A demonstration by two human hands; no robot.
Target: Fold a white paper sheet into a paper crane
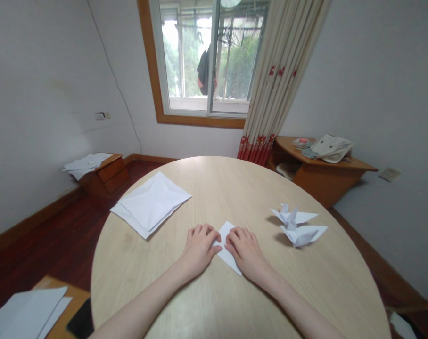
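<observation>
Both my hands rest on a small folded white paper near the middle of the round wooden table. My left hand presses the paper's left side with curled fingers. My right hand covers its right side, fingers bent and pinching the fold. Part of the paper is hidden under my hands. Two finished white paper cranes sit to the right of my right hand. A stack of creased white paper squares lies to the upper left of my left hand.
A low wooden cabinet with papers stands by the left wall. A corner shelf with a bag is at the right, beside the curtain. More paper sheets lie on a surface at the bottom left.
</observation>
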